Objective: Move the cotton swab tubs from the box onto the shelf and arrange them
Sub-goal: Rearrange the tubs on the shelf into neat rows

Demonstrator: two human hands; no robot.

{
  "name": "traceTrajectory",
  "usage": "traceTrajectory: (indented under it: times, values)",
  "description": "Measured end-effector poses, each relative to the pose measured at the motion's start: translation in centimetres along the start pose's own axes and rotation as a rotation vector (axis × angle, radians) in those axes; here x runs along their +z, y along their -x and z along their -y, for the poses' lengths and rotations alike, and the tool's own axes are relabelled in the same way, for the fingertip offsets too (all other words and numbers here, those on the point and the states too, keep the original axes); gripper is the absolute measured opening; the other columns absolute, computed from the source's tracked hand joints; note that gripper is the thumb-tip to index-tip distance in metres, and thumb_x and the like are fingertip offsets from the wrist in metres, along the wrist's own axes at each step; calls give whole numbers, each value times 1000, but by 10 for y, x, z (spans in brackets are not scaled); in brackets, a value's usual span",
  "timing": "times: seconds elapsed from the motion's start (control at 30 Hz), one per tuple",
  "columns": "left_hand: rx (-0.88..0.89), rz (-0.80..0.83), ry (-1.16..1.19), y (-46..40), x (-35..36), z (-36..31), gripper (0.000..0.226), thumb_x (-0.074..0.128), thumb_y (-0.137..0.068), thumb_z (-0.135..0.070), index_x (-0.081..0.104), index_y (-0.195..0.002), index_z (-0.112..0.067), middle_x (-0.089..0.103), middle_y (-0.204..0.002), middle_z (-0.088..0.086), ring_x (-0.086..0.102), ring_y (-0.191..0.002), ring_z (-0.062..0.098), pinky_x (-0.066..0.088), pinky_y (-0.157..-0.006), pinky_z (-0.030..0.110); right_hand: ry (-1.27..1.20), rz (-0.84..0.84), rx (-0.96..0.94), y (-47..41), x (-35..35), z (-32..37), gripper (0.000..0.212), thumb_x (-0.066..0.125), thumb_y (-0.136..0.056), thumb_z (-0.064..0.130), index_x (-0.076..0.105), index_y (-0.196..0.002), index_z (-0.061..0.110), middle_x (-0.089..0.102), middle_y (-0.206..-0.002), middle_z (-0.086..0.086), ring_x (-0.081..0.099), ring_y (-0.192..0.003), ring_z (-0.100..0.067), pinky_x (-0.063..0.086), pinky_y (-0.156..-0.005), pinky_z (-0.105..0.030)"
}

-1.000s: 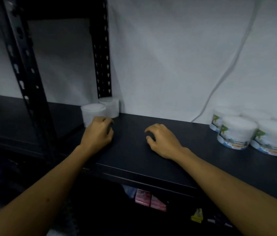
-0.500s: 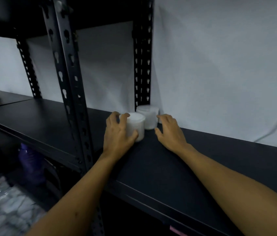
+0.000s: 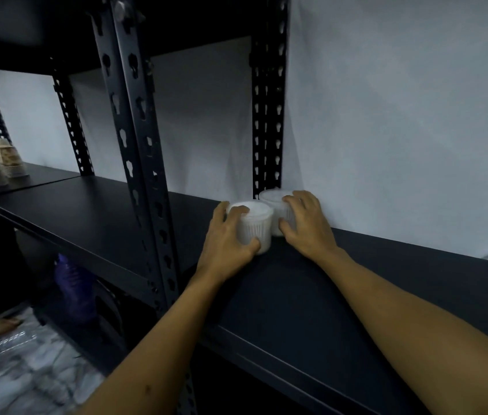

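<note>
Tubs on the black shelf [image 3: 341, 295], two of them, white and upright, touching each other at the back corner by the rear post [image 3: 267, 121]. Front tub [image 3: 256, 227] clasped by the left hand [image 3: 226, 247]: thumb low across the near wall, fingers [image 3: 238, 211] curled over the lid and round the left side, clamped on it. Rear tub [image 3: 275, 202] just behind and to the right, against the white wall [image 3: 401, 115]. Right hand [image 3: 307, 227] wrapped on that rear tub, fingers over the lid edge, thumb pressed at the side, wrist resting on the shelf. Front post [image 3: 135, 145] left of the hands. Both forearms stretched over the shelf edge. Blurred stack of cups [image 3: 9, 160] far left on the next bay.
</note>
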State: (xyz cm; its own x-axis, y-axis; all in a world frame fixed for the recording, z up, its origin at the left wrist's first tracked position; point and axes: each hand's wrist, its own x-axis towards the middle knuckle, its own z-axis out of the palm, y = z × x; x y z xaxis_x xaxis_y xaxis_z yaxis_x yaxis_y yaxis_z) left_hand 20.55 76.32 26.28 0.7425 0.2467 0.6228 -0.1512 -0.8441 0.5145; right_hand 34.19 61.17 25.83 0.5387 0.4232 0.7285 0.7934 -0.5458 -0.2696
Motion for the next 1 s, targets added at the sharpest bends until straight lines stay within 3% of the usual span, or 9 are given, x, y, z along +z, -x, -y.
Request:
traceTrajectory:
  times: [0.13, 0.23, 0.37, 0.53, 0.63, 0.8, 1.0]
  values:
    - [2, -16, 19, 4, -3, -3, 63, 72, -76, -26, 45, -132, -19, 30, -147, 1, 36, -128, 18, 32, -95, 25, -43, -68, -2, 10, -11, 7, 41, 66, -84, 25, 52, -115, 4, 50, -124, -12, 41, -122, -24, 39, -100, -30]
    - [33, -23, 35, 8, -6, -6, 61, 73, -74, -24, 49, -129, -17, 38, -145, 0, 40, -126, 15, 37, -104, 32, -54, -93, 26, 22, -21, 11, 36, 65, -84, 26, 50, -109, 6, 50, -119, -8, 42, -116, -19, 40, -91, -24]
    - [42, -41, 79, 14, -10, -12, 54, 74, -73, -21, 52, -123, -18, 49, -133, -3, 47, -117, 13, 45, -98, 34, -47, -106, 57, 41, -39, 16, 37, 64, -85, 28, 51, -112, 8, 51, -120, -6, 42, -117, -17, 39, -88, -22]
    - [49, -48, 111, 24, -10, -21, 54, 76, -71, -18, 55, -121, -19, 52, -133, -2, 50, -117, 16, 44, -96, 31, 3, -77, 30, 67, -62, 26, 43, 59, -90, 31, 53, -129, 14, 49, -126, -6, 39, -125, -20, 44, -96, -31]
    - [38, -38, 116, 34, -13, -33, 53, 77, -72, -17, 54, -120, -20, 51, -133, -2, 50, -116, 16, 44, -94, 29, 14, -61, 68, 83, -76, 33, 41, 58, -91, 31, 55, -129, 17, 46, -131, -8, 36, -129, -21, 46, -95, -34]
    - [66, -5, 136, 53, -16, -53, 53, 77, -73, -16, 55, -120, -19, 52, -133, 0, 50, -116, 16, 45, -96, 31, 1, -64, 102, 107, -101, 44, 40, 57, -91, 30, 55, -128, 15, 44, -134, -6, 33, -131, -20, 45, -94, -33]
    - [100, 21, 152, 72, -16, -75, 51, 77, -73, -18, 54, -119, -19, 52, -130, -3, 48, -110, 9, 42, -90, 24, 5, -86, 131, 134, -128, 50, 40, 59, -89, 27, 55, -127, 14, 44, -133, -6, 34, -131, -18, 41, -96, -29]
